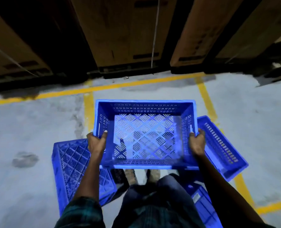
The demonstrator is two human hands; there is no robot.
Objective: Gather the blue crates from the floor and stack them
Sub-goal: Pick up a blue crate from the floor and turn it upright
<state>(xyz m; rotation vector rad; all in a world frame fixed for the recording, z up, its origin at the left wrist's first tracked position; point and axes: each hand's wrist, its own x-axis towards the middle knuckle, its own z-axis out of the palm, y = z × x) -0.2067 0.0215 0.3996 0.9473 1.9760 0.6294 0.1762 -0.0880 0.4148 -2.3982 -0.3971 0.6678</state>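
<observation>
A blue slotted crate [145, 109] is held upright above the floor, open side up and empty. My left hand [96, 143] grips its left rim and my right hand [196, 142] grips its right rim. Under my left arm a second blue crate [74, 165] lies upside down on the floor. A third blue crate [222, 147] rests tilted on the floor at the right, partly behind the held one. A fourth blue crate [202, 204] shows low at the right beside my leg, mostly hidden.
Tall cardboard boxes [120, 30] on dark pallets line the far side. Yellow floor lines [103, 88] mark bays on the grey concrete. My feet [141, 176] stand between the crates. A dark stain [24, 159] marks the floor at the left.
</observation>
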